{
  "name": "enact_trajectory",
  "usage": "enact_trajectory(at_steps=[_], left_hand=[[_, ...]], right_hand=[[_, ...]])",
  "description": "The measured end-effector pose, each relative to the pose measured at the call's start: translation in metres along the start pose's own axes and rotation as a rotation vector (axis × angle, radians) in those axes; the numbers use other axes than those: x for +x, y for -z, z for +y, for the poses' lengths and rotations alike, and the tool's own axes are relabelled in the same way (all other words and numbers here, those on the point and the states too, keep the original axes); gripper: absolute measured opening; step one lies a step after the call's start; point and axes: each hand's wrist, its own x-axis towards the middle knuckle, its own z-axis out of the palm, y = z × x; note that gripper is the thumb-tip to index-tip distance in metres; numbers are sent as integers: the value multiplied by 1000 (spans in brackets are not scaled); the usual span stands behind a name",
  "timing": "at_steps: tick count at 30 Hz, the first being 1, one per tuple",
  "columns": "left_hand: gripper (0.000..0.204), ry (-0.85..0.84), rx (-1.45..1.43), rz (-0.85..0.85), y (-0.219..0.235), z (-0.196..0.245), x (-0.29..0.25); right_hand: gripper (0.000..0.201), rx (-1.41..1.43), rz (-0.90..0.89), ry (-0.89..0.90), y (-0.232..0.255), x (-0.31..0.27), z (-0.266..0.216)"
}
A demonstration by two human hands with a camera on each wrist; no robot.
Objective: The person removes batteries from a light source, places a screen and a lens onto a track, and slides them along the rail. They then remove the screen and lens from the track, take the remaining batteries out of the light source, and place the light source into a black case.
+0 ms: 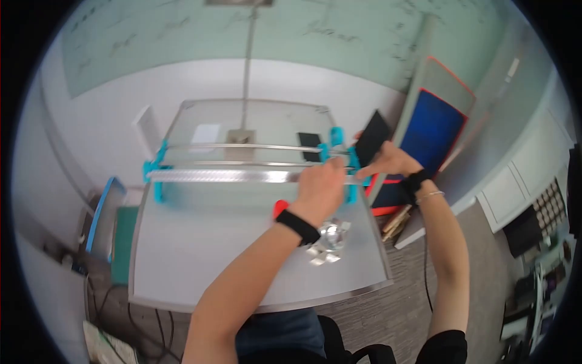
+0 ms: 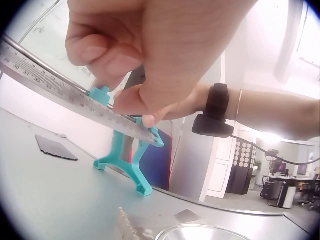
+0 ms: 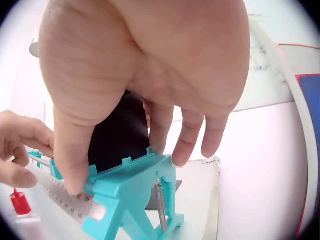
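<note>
A turquoise-framed stand with metal rods and a steel ruler point(image 1: 224, 176) spans the table. My left hand point(image 1: 321, 191) is over its right part; in the left wrist view its curled fingers and thumb pinch at a small turquoise slider point(image 2: 100, 95) on the ruler point(image 2: 75, 97). My right hand point(image 1: 391, 161) grips the right end bracket point(image 3: 135, 175), thumb near the ruler's end and fingertips along the far edge. A black panel point(image 1: 372, 138) rises at that bracket, partly hidden behind the right hand. Fingers hide the exact contact.
Near my left wrist, a red object point(image 1: 280, 208) and a shiny round metal item point(image 1: 332, 235) sit on the white table point(image 1: 212, 267). A black square point(image 1: 310, 145) lies behind the rods. Blue and grey boards point(image 1: 433, 130) lean at the right.
</note>
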Motion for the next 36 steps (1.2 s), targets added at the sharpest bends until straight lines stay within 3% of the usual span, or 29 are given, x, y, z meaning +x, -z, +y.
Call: enact_trajectory(at_steps=[2,3,8,10,14,18,22,27,29,31,36], left_hand=[[37,-41,3,6,0,-4,0],[36,-31,31,-27,-1,-5,4],[39,-40,42,-65,3,-4,6],[40,-38,76,-88,1,-6,7],[38,-38,84,-82,2,-3,6],[27,-91,134,-121,9,-1,10],[38,-148,143,-229,11,-3,27],[36,-301,34,-147,-7,23,34],[36,-331,18,-147,-19,29,33],[22,-361,42,-107,-26,32,31],[36,-295,64,-226,-15,23,26]], right_hand=[[98,-103,0,71,2,3,8],[96,-15,-1,90,1,5,11],[94,56,-67,39,6,7,12],[94,84,3,130,8,10,16],[109,180,155,8,16,-1,8],[110,178,237,-4,17,-11,5],[100,275,406,88,17,-24,5],[89,488,563,152,15,-45,-3],[90,556,559,133,11,-54,-2],[91,601,552,95,8,-60,3],[89,591,507,61,-1,-72,7]])
